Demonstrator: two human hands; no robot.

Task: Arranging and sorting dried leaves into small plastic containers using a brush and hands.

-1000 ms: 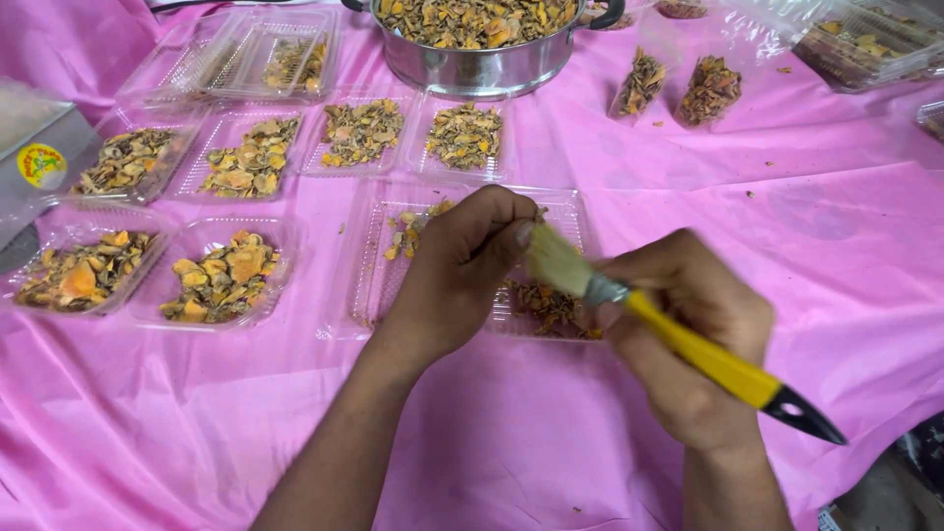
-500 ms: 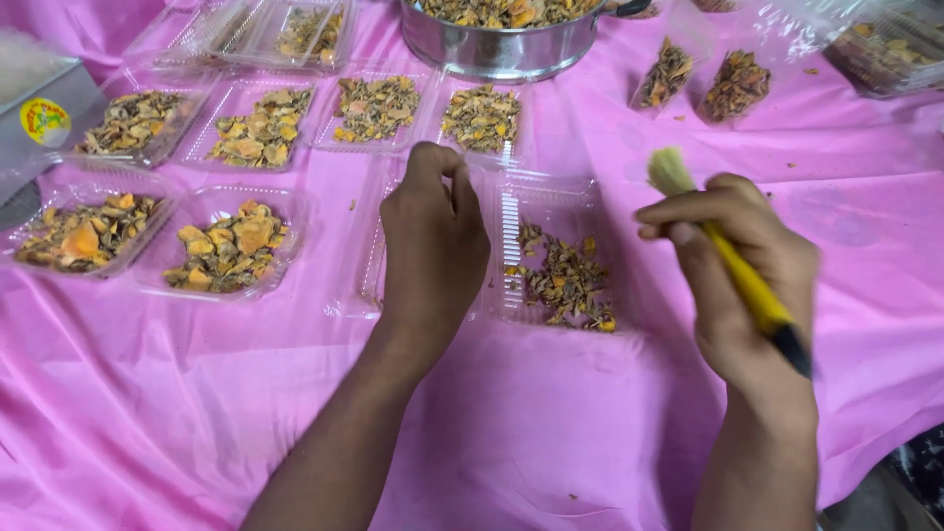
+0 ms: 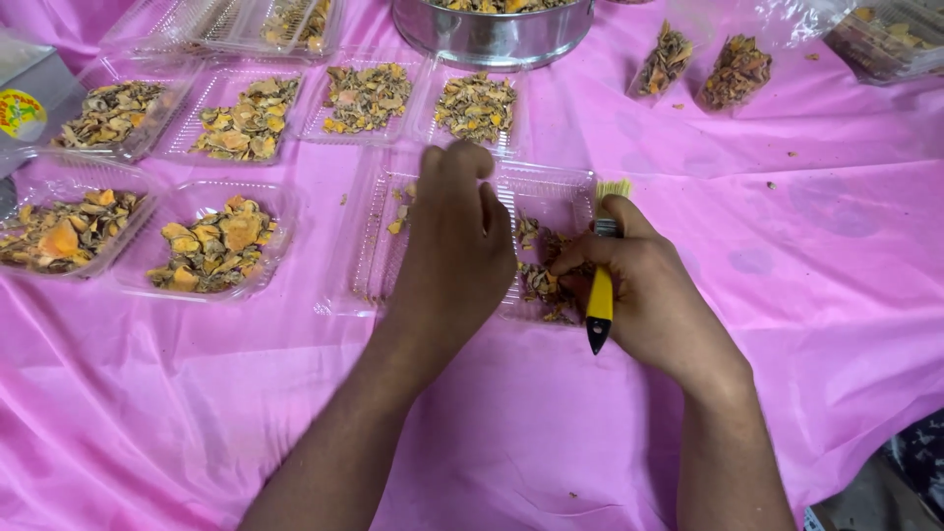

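An open clear plastic clamshell box [image 3: 551,192] lies on the pink tablecloth [image 3: 806,246] in front of me, with dried brown and yellow pieces [image 3: 539,280] in its right half. My left hand [image 3: 454,251] lies flat over the box's left half, palm down, covering what is there. My right hand [image 3: 644,280] holds a small yellow-handled brush [image 3: 601,285], bristles pointing away from me, while its fingers touch the dried pieces at the box's right edge.
Several filled clear trays [image 3: 216,236] sit to the left and behind, another row [image 3: 369,98] further back. A steel bowl [image 3: 492,34] of dried pieces stands at the back centre. Two loose heaps [image 3: 703,69] lie at the back right, a boxed item [image 3: 25,93] far left.
My right hand came down from beside the box and now rests on the dried pieces with the brush turned more upright. My left hand stayed pressed on the box.
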